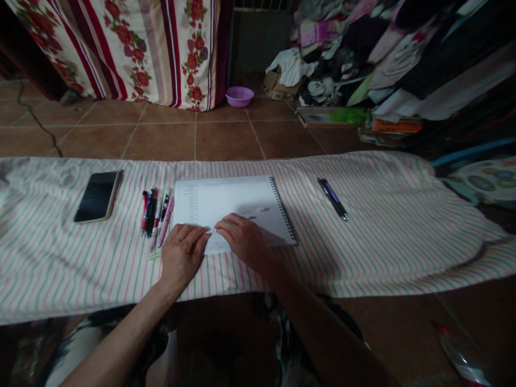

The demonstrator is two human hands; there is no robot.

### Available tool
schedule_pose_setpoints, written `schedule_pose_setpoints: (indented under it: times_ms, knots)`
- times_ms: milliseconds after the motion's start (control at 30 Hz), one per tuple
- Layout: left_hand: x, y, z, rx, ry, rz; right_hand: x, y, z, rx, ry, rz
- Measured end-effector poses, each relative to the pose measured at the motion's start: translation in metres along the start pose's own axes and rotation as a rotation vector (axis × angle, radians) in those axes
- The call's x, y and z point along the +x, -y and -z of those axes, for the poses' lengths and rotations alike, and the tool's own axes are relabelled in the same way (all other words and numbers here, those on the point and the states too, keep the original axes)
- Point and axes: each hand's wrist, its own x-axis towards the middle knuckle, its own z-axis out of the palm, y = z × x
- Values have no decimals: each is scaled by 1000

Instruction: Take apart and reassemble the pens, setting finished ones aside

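Note:
A spiral-bound notebook [226, 196] lies on the striped cloth with its wire coil to the right. Over its lower edge, my left hand [183, 250] and my right hand [242, 236] come together, fingertips almost touching. Both are closed in a pinch on a small thin white piece [212, 230], too small to name. A small pale scrap [263, 208] rests on the page near the coil. Just left of the notebook, close to my left hand, several pens [154, 215] lie side by side, the pink pen [166, 221] nearest.
A phone [98, 196] lies screen up at the left of the striped cloth [382, 236]. Two dark pens [332, 199] lie right of the notebook. Beyond, on the tiled floor, are a purple basin [239, 97], a floral curtain [141, 48] and heaped clothes [322, 37].

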Motion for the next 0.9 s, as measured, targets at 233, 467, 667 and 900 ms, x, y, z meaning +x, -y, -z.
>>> schedule_pose_setpoints:
  times_ms: [233,467,667,900]
  knots:
    - [0,-1,-1,21,2,10,1,1,-2,63,-22,0]
    - [0,-1,-1,32,-9,14,0,2,-3,90,-45,6]
    - [0,-1,-1,45,3,18,0,4,-4,93,-51,16]
    - [0,-2,-1,31,8,22,0,4,-6,110,-68,17]
